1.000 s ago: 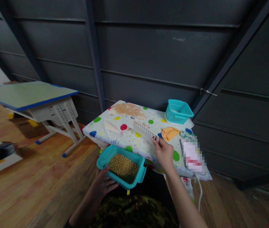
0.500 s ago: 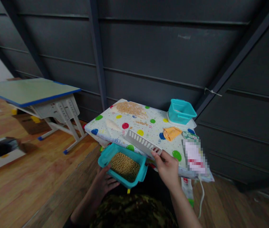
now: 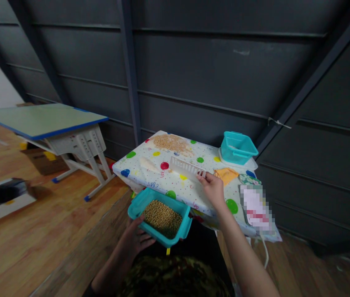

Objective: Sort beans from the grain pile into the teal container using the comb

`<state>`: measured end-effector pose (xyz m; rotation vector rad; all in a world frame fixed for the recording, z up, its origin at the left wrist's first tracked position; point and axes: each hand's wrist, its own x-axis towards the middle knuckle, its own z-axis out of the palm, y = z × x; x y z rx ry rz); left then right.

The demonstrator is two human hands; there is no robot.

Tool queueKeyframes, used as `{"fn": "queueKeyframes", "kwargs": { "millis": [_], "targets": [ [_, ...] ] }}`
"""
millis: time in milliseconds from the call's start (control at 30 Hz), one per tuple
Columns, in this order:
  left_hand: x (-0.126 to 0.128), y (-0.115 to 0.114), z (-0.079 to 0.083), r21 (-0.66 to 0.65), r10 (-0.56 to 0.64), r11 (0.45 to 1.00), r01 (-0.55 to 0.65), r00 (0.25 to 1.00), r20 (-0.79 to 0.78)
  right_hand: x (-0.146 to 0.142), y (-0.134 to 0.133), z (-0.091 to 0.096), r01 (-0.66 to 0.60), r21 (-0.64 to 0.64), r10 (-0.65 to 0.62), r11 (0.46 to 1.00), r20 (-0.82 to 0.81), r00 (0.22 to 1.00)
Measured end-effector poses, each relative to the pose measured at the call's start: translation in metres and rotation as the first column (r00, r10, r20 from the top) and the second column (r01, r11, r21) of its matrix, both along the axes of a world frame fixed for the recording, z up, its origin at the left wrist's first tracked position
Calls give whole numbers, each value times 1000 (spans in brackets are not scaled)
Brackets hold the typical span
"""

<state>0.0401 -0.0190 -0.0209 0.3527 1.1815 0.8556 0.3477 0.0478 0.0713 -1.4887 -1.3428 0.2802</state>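
My left hand (image 3: 139, 236) grips the near left side of a teal plastic box (image 3: 136, 206), thumb over its rim. Inside lie many soybeans (image 3: 162, 218). The box is held just below the table's front edge. Reaching over the table, my right hand (image 3: 212, 186) pinches one end of a long white slotted plastic strip (image 3: 185, 167). The strip is close above the tabletop; I cannot tell whether it touches it. Beyond it, a spread of beans (image 3: 170, 143) lies on the balloon-print tablecloth (image 3: 187, 192), and a pale patch of fine white grains (image 3: 148, 164) is to its left.
A second teal box (image 3: 239, 148) stands on a white lid at the back right. An orange cloth (image 3: 227, 175) lies in front of it, beside a blurred packet (image 3: 257, 208). A green-topped desk (image 3: 48, 117) stands left; a dark panelled wall (image 3: 199, 70) is behind.
My right hand has carried the white slotted strip away from me, from the table's front edge toward the small row of beans. My left hand and the box have hardly moved.
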Motion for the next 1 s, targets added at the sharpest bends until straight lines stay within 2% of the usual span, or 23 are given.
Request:
{"fn": "queueKeyframes", "kwargs": {
  "millis": [167, 300, 500, 600, 733, 900, 1000],
  "targets": [
    [2, -2, 2, 38, 15, 999, -15, 1000, -7, 9, -33, -6, -85, -50, 82, 995, -53, 995],
    [4, -1, 2, 20, 26, 999, -26, 999, -37, 12, -54, -4, -144, -83, 137, 986, -92, 986],
    [4, 4, 2, -68, 8, 998, -11, 999, -48, 8, -69, -2, -99, -71, 94, 992, -71, 993],
    [1, 2, 2, -34, 4, 999, -4, 1000, -14, 10, -70, -1, -111, -82, 105, 991, -67, 992],
    [0, -1, -1, 6, 8, 1000, -8, 1000, 8, 23, -51, 4, -54, -24, 51, 998, -84, 995],
    [3, 4, -8, -76, 24, 997, -28, 998, -65, 37, 10, 14, 51, 55, -48, 997, -61, 997],
    [5, 5, -9, -109, 26, 994, -34, 997, -72, 43, 46, 16, 80, 51, -79, 995, -27, 997]
  ]
}}
